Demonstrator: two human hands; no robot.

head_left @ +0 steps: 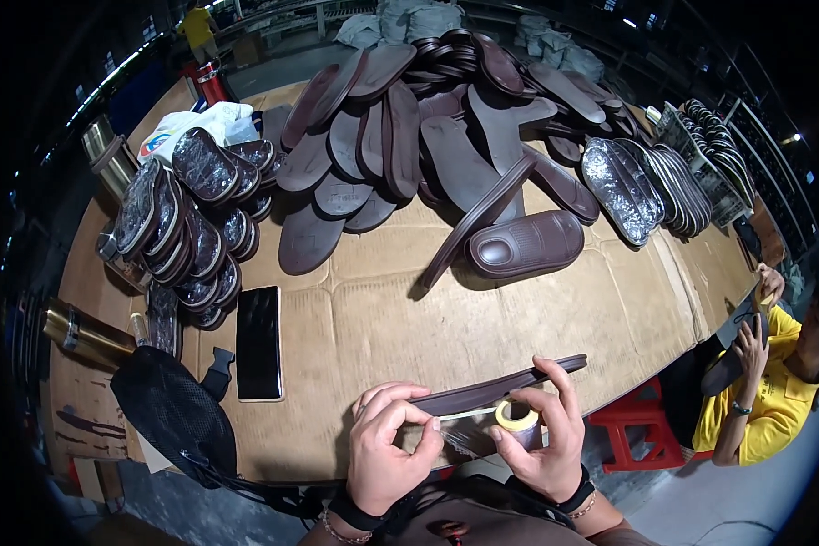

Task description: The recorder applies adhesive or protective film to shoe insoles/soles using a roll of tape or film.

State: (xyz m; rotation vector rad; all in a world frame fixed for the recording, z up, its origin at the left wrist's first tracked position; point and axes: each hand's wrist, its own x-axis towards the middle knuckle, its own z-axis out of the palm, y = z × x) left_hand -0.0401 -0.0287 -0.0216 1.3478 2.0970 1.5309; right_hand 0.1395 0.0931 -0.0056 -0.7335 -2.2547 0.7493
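Left hand (pixel 384 455) pinches one tape strip (pixel 469 414), right hand (pixel 555 446) curls round one tape roll (pixel 522 439) (one brown insole (pixel 487 388) touches both hands); one smartphone (pixel 259 344) lies left.

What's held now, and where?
Right hand holds the film roll by its sides; left hand pinches its loose end. Hold on the sole is unclear.

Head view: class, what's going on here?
The person's right hand holds a yellow-rimmed roll, and a pale strip runs from it to the left hand. A brown sole extends between both hands. More soles are heaped farther back on the table; at right, a co-worker in yellow holds a dark sole.
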